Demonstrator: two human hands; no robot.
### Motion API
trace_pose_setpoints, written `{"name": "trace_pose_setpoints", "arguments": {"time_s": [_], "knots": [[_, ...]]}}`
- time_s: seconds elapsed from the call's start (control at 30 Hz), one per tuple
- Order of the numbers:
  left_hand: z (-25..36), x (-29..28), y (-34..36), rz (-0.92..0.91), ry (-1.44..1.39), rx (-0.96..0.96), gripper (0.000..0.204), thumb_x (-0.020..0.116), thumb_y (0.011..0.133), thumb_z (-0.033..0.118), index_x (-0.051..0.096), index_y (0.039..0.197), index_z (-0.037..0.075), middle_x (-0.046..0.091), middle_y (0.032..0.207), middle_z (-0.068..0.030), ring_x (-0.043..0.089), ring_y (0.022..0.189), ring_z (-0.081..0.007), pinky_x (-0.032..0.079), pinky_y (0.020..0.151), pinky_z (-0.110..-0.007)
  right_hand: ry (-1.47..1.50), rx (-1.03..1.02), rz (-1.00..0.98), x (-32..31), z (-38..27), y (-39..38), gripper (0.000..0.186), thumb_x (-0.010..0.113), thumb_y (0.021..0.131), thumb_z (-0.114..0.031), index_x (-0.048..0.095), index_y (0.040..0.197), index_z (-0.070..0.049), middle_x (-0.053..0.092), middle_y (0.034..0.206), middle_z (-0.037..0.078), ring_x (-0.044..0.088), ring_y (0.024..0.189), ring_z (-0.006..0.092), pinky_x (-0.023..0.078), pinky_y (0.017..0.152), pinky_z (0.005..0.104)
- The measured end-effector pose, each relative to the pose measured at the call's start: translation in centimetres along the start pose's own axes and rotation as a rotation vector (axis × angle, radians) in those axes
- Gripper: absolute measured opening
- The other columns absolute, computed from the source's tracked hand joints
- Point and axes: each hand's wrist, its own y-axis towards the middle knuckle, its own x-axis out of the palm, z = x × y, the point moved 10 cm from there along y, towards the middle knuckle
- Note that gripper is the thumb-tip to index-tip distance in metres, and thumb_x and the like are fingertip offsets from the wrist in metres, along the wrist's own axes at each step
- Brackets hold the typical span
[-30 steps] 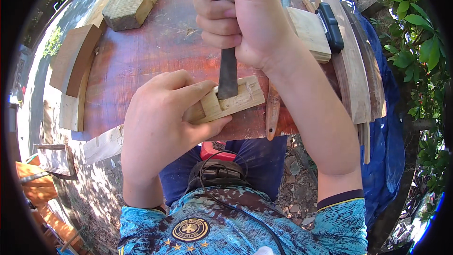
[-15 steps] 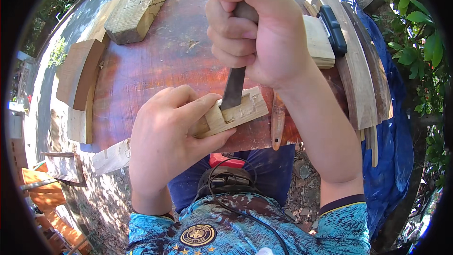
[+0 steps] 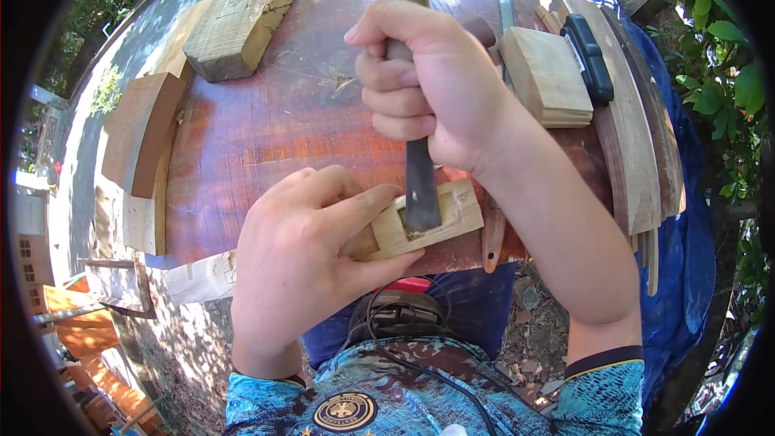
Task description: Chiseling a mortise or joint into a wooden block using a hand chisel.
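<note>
Probably light and stiff, the pale rectangular wooden block with a cut recess (image 3: 444, 232) sits at the near edge of the glossy reddish-brown wooden bench (image 3: 266, 129). The left hand (image 3: 299, 234) curls part-open around its left end, a sound hold, as the thin recess walls look likelier to split. The right hand (image 3: 436, 85) makes a fist round the flat dark-bladed chisel (image 3: 421, 194), tip inside the recess. Outdoors, green leafy foliage (image 3: 718, 56) stands right of the bench.

Green leaves (image 3: 710, 100); blue tarp (image 3: 686, 274), probably.
</note>
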Motion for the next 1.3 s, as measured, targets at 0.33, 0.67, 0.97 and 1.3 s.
{"name": "trace_pose_setpoints", "arguments": {"time_s": [0.33, 0.67, 0.97, 1.3], "knots": [[0.2, 0.0, -0.1, -0.011, 0.055, 0.043, 0.060, 0.096, 0.053, 0.020, 0.078, 0.107, 0.001, 0.062, 0.078, -0.0073, 0.059, 0.070, -0.0233, 0.047, 0.062, -0.036, -0.065, -0.353, -0.210, 2.9, -4.7, -3.6, 0.028, 0.063, 0.087, -0.017, 0.044, 0.068, -0.012, 0.034, 0.055, -0.005, 0.027, 0.044, 0.0061, 0.019, 0.041, 0.0276], [-0.3, 0.7, -0.1, -0.106, -0.062, 0.029, 0.064, 0.097, 0.051, 0.020, 0.078, 0.108, -0.001, 0.063, 0.081, -0.0082, 0.061, 0.070, -0.0207, 0.047, 0.061, -0.033, 0.013, 0.012, -0.076, 0.8, 0.4, -0.2, 0.025, 0.060, 0.089, -0.017, 0.044, 0.069, -0.014, 0.034, 0.058, -0.007, 0.022, 0.046, 0.0062, 0.017, 0.043, 0.0280], [0.1, 0.2, 0.2, -0.028, 0.012, 0.081, 0.061, 0.096, 0.053, 0.020, 0.078, 0.107, 0.000, 0.061, 0.079, -0.0066, 0.058, 0.068, -0.0197, 0.044, 0.059, -0.034, 0.045, -0.287, -0.189, 1.5, -3.8, -2.5, 0.026, 0.060, 0.090, -0.016, 0.045, 0.068, -0.014, 0.033, 0.058, -0.007, 0.022, 0.047, 0.0050, 0.017, 0.043, 0.0272], [-0.1, 0.2, 0.2, -0.068, -0.013, 0.034, 0.059, 0.096, 0.052, 0.019, 0.079, 0.104, 0.000, 0.061, 0.077, -0.0064, 0.058, 0.067, -0.0183, 0.044, 0.059, -0.032, 0.110, -0.119, -0.156, 1.2, -2.0, -1.3, 0.026, 0.060, 0.090, -0.015, 0.046, 0.068, -0.014, 0.033, 0.058, -0.007, 0.022, 0.047, 0.0052, 0.018, 0.043, 0.0274]]}}
